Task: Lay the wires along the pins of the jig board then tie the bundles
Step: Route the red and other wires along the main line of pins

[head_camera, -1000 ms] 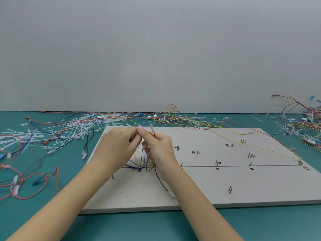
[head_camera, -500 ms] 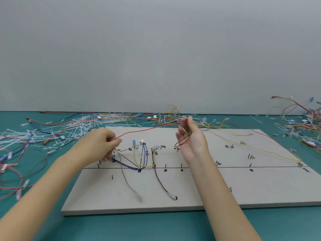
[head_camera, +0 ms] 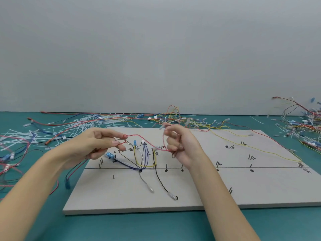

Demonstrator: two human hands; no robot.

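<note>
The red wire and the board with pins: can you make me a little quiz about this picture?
1. True or false: both hands hold the red wire above the board.
2. Which wire runs out to the board's far right end? A) yellow wire B) black wire C) grey wire
3. Fill in: the loose white ties lie on the table to the board's ____.

Key: 1 true, the left hand and right hand pinch it; 2 A; 3 left.
</note>
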